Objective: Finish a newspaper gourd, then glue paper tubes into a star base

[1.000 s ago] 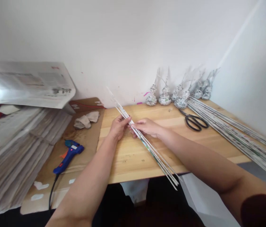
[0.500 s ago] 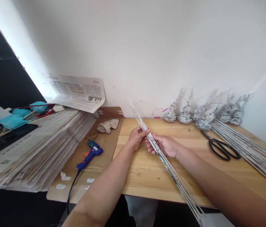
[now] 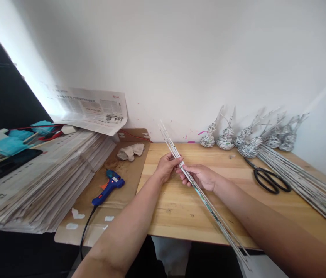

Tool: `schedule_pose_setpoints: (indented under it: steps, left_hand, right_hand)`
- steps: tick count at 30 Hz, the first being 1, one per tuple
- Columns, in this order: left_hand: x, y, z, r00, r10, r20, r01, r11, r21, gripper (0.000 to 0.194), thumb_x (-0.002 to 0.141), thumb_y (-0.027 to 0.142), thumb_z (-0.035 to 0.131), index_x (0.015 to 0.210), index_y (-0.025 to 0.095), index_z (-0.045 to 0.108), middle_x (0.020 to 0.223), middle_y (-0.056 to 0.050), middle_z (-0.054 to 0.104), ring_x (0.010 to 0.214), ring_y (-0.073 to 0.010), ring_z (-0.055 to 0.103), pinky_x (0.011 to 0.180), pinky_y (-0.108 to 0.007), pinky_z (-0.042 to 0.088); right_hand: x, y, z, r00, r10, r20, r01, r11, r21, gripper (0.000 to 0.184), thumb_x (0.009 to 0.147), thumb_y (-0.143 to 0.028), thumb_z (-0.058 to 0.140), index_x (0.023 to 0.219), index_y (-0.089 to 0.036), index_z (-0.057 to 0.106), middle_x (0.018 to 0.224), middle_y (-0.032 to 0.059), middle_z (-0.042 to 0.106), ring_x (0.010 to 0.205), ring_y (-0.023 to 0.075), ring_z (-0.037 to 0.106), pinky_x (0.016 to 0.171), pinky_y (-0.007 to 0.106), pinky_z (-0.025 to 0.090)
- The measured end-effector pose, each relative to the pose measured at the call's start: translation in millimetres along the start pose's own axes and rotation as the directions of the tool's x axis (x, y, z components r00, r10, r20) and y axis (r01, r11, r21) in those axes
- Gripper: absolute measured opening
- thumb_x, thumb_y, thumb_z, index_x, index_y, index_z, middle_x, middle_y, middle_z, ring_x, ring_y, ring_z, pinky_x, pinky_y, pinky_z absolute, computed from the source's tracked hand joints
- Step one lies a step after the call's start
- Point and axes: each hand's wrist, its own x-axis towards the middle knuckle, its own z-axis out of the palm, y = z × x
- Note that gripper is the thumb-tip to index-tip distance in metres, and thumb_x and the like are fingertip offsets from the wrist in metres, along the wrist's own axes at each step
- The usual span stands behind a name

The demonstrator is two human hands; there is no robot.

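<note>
Both of my hands hold a thin bundle of rolled newspaper sticks (image 3: 212,210) above a wooden table (image 3: 177,212). My left hand (image 3: 166,166) pinches the bundle near its upper part, fingers closed on it. Just below and to the right, my right hand (image 3: 200,176) wraps round the same bundle. The sticks run slantwise from upper left by the wall to lower right, past the table's front edge.
A blue glue gun (image 3: 107,187) lies on brown cardboard (image 3: 93,224) with a crumpled cloth (image 3: 130,151). A thick newspaper stack (image 3: 41,181) fills the left. Black scissors (image 3: 269,180), several woven paper figures (image 3: 226,141) and a pile of paper sticks (image 3: 307,189) lie to the right.
The view swung left and back, bringing the newspaper stack into sight. My hands kept hold of the stick bundle, with my right hand shifting its grip slightly along it.
</note>
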Motion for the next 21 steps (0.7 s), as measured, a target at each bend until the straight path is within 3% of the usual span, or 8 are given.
schedule_pose_setpoints:
  steps: [10, 21]
  left_hand:
    - [1.1, -2.3, -2.9, 1.000, -0.011, 0.002, 0.011, 0.999, 0.033, 0.043, 0.053, 0.034, 0.092, 0.084, 0.014, 0.070, 0.065, 0.002, 0.063, 0.049, -0.0053, 0.047, 0.048, -0.021, 0.036]
    - [-2.8, 2.3, -3.7, 0.992, -0.078, 0.101, 0.076, 0.997, 0.027, 0.050, 0.056, 0.034, 0.091, 0.095, 0.011, 0.069, 0.068, -0.001, 0.066, 0.050, -0.0084, 0.054, 0.053, -0.024, 0.042]
  right_hand:
    - [2.8, 4.5, -0.3, 0.999, -0.049, -0.018, 0.048, 0.996, -0.072, 0.018, 0.093, -0.025, 0.061, 0.086, -0.011, 0.069, 0.066, 0.0044, 0.070, 0.055, 0.0135, 0.069, 0.050, 0.021, 0.054]
    - [-1.3, -1.1, 5.0, 0.995, -0.046, -0.084, 0.037, 0.994, -0.107, 0.023, 0.096, -0.017, 0.050, 0.083, -0.010, 0.068, 0.063, 0.0030, 0.067, 0.051, 0.0125, 0.068, 0.046, 0.019, 0.051]
